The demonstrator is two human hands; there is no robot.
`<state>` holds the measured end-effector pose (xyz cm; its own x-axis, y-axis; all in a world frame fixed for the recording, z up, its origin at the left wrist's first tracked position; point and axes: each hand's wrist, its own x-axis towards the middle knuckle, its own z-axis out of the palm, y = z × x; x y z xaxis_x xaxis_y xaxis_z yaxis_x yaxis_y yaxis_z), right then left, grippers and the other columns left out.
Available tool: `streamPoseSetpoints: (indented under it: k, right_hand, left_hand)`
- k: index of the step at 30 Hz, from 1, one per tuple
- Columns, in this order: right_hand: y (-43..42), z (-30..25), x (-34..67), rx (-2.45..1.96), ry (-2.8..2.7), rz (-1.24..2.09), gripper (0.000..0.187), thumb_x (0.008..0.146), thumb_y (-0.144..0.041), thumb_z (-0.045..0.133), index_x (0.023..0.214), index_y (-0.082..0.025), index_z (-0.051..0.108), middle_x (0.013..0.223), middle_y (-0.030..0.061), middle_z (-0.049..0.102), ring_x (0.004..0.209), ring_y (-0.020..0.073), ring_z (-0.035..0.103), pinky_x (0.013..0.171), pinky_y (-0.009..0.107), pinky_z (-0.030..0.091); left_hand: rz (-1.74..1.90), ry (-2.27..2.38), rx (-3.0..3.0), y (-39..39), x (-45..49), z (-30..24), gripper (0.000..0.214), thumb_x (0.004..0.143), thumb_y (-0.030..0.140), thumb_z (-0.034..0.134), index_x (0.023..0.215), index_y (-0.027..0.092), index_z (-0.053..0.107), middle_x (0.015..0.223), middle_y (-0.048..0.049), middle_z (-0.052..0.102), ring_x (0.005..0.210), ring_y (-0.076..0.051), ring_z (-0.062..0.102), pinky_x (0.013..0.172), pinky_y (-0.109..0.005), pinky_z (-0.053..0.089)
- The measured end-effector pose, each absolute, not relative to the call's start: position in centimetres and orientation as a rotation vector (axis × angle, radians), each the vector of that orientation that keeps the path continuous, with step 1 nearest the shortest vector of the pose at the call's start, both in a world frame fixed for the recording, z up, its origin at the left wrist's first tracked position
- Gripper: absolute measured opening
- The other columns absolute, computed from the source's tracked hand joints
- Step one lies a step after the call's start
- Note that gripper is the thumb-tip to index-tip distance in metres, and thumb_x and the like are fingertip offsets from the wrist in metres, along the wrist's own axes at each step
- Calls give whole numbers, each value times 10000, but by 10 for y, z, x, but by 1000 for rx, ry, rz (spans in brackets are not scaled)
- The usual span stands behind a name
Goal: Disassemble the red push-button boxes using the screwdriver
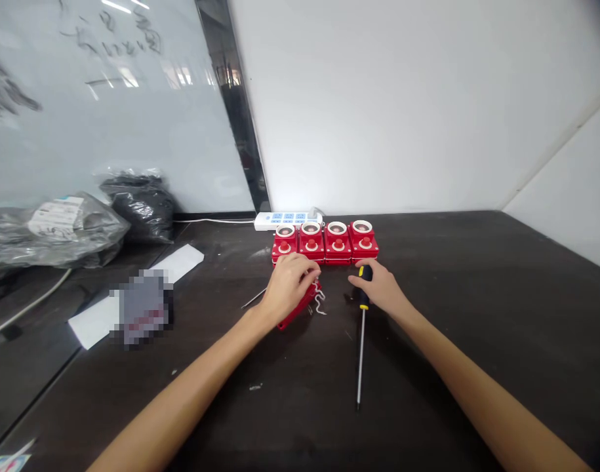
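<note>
- The dark table [452,295] has its far edge against a white wall [402,111], with white scraps scattered over its top.
- A whiteboard [147,118] bearing dark handwriting and light reflections rises behind the far left part.
- Near the far edge, a power strip [263,223] stands just behind four red units [338,252] with white rings, set side by side.
- Plastic-wrapped bundles [103,226] sit toward the far left corner; nearer, white paper [94,322] lies partly under a pixelated item [145,308].
- The left hand [292,278] bends over a red piece [297,311] and white cord [320,305] between the units and the near edge; whether its grip is closed I cannot tell.
- The right hand [378,285] has its grip around the screwdriver [361,341] handle, tip toward the near edge.
</note>
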<state>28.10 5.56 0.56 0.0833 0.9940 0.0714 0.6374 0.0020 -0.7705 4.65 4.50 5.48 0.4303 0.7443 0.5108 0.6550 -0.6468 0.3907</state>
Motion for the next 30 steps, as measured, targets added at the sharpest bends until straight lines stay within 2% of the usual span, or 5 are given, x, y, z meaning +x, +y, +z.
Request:
streamPoseSetpoints:
  k: [6,11,17,20,30]
  right_hand:
    - [53,-1,269,-1837,-1902,376,348,793,-255,651,1128,-164,628,1051,112,639,910,251,639,793,349,467]
    - [41,12,257,-1833,-1991,129,334,866,-296,582,1178,-196,648,1173,133,574,755,211,637,683,345,468]
    - [38,29,239,-1045,-1995,597,214,871,-318,624,1047,-221,698,951,45,662,737,158,591,689,294,478]
    - [38,30,232,-978,-1916,689,134,887,-310,611,881,-220,710,836,22,684,719,156,592,686,292,461]
    - [26,24,231,-1006,-1818,752,142,880,-309,616,852,-218,722,815,21,734,715,169,642,668,290,461]
  left_hand:
    - [1003,1257,2330,42,47,60,123,927,241,570,870,199,670,888,-27,709,858,-190,623,848,-350,458]
    - [1071,1220,2148,41,48,67,152,918,275,570,836,203,676,864,-21,718,834,-175,646,807,-308,492]
    - [1183,1111,2125,43,45,67,129,902,291,608,856,202,690,886,-24,715,856,-180,636,844,-326,481]
    - [1187,1095,2094,43,43,64,142,899,299,612,846,196,695,879,-31,716,858,-183,636,845,-328,480]
    - [1148,1052,1938,36,45,66,135,869,292,642,827,179,705,845,-33,724,805,-163,650,783,-284,497]
